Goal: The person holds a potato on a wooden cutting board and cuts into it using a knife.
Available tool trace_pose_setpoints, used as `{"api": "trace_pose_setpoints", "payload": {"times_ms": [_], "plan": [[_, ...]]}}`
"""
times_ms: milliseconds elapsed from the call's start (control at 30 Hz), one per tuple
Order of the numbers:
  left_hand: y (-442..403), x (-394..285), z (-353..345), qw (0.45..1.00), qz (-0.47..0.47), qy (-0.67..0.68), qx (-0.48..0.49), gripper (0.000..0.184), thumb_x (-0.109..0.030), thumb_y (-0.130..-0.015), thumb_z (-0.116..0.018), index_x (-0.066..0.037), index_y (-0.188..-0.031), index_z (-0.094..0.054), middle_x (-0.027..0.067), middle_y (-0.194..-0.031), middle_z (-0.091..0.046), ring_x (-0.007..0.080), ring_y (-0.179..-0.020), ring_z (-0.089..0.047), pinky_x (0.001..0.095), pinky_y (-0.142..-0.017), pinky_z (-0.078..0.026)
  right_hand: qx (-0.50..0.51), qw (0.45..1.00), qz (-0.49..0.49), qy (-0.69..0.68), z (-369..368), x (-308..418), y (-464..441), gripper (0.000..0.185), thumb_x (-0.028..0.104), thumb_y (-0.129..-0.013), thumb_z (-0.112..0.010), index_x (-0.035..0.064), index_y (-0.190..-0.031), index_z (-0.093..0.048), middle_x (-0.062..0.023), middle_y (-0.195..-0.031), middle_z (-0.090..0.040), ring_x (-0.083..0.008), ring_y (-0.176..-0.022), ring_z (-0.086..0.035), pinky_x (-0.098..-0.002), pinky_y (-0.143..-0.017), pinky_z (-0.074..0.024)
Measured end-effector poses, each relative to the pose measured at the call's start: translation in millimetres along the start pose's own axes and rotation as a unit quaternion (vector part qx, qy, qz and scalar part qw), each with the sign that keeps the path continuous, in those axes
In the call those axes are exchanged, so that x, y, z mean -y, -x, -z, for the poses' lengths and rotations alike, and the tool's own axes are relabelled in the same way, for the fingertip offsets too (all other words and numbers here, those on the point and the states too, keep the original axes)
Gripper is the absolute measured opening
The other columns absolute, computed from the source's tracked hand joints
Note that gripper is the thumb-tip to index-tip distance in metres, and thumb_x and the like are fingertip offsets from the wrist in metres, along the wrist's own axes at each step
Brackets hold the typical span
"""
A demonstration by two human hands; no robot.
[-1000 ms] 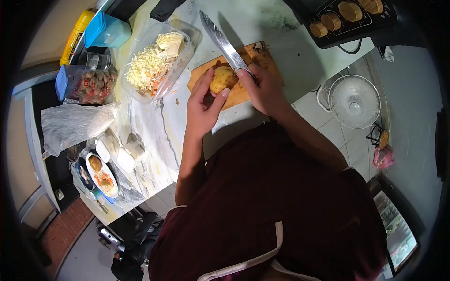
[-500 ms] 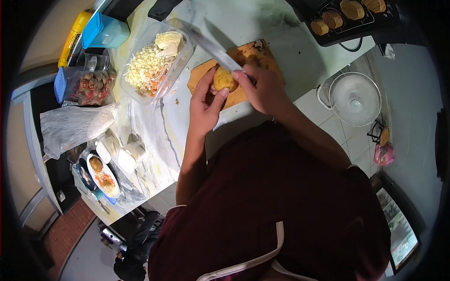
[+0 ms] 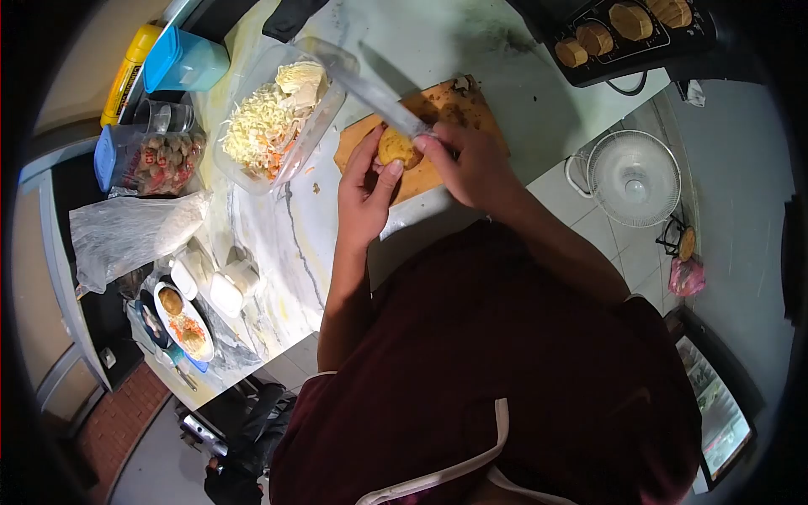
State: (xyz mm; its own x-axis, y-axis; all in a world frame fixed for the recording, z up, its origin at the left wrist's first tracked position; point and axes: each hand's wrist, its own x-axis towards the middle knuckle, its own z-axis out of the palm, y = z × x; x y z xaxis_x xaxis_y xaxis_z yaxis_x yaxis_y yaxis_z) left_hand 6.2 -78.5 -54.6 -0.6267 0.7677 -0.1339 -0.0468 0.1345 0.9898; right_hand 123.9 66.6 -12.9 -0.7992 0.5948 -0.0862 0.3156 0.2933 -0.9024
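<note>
A yellow, partly peeled potato [image 3: 396, 149] is gripped in my left hand [image 3: 367, 185], with the thumb on its near side. My right hand [image 3: 463, 160] is closed on a large knife [image 3: 379, 99], whose broad blade points up and to the left across the potato. Both hands are over a wooden cutting board [image 3: 429, 178], where dark peelings [image 3: 454, 108] lie at the far side. The knife's handle is hidden in my right hand. Left of the board stands a clear plastic container [image 3: 337, 105] of shredded cabbage [image 3: 261, 122] and carrot.
At the left are a jar with a blue lid [image 3: 105, 157], a blue-lidded tub [image 3: 164, 59], a plastic bag [image 3: 126, 231] and an oval plate [image 3: 202, 345] of food. A black appliance with knobs [image 3: 581, 71] sits at the upper right. A strainer basket [image 3: 633, 178] is beyond the counter's right edge.
The potato and my left hand have shifted slightly left. The knife blade has dropped a little lower and leftward over the potato. Both grips stay the same.
</note>
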Motion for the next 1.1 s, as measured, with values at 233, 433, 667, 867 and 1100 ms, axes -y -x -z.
{"api": "trace_pose_setpoints", "payload": {"times_ms": [233,433,667,867,1100], "plan": [[1,8,1,0.999,0.02,0.047,-0.011,0.052,-0.014,-0.091,-0.067,0.002,-0.137,-0.049,0.0031,-0.112,-0.054,0.0085,-0.082,-0.047,0.0211,-0.077,-0.042,-0.034,0.999,0.015,-0.026,-5,2,2,0.031,0.028,-0.094,-0.058,0.0024,-0.077,-0.058,-0.0133,-0.058,-0.053,-0.0246,-0.052,-0.052,-0.0373,-0.053,-0.0414],[3,-1,-3,0.999,0.009,0.039,-0.023,0.052,-0.016,-0.093,-0.066,0.001,-0.138,-0.048,-0.0004,-0.099,-0.054,0.0062,-0.077,-0.046,0.0198,-0.069,-0.04,-0.03,0.999,-0.014,-0.031,-6,0,0,0.031,0.028,-0.094,-0.059,0.0015,-0.077,-0.058,-0.0142,-0.058,-0.053,-0.0255,-0.051,-0.051,-0.0376,-0.053,-0.0412],[0,9,-6,0.998,-0.013,0.047,-0.035,0.051,-0.016,-0.093,-0.065,0.001,-0.138,-0.048,-0.0039,-0.08,-0.049,0.0044,-0.07,-0.045,0.0184,-0.063,-0.037,-0.036,0.999,-0.037,-0.01,-3,-5,-4,0.029,0.027,-0.094,-0.06,0.0014,-0.08,-0.06,-0.0086,-0.059,-0.051,-0.0132,-0.055,-0.047,-0.0322,-0.054,-0.0391],[6,6,-6,0.997,0.02,0.068,-0.029,0.051,-0.015,-0.092,-0.067,0.001,-0.137,-0.048,-0.0023,-0.09,-0.051,0.006,-0.076,-0.045,0.0195,-0.069,-0.04,-0.031,0.999,-0.012,-0.021,-7,-6,-2,0.028,0.027,-0.094,-0.06,0.0016,-0.08,-0.061,-0.0083,-0.058,-0.05,-0.0129,-0.054,-0.045,-0.032,-0.053,-0.0384],[3,12,0,0.998,0.019,0.058,-0.021,0.05,-0.014,-0.09,-0.069,0.002,-0.134,-0.051,-0.002,-0.095,-0.051,0.0063,-0.079,-0.045,0.0198,-0.071,-0.04,0.014,0.999,0.031,-0.021,0,1,0,0.027,0.025,-0.094,-0.06,0.0013,-0.081,-0.061,-0.0098,-0.059,-0.052,-0.0159,-0.055,-0.047,-0.0327,-0.054,-0.0391]]}}
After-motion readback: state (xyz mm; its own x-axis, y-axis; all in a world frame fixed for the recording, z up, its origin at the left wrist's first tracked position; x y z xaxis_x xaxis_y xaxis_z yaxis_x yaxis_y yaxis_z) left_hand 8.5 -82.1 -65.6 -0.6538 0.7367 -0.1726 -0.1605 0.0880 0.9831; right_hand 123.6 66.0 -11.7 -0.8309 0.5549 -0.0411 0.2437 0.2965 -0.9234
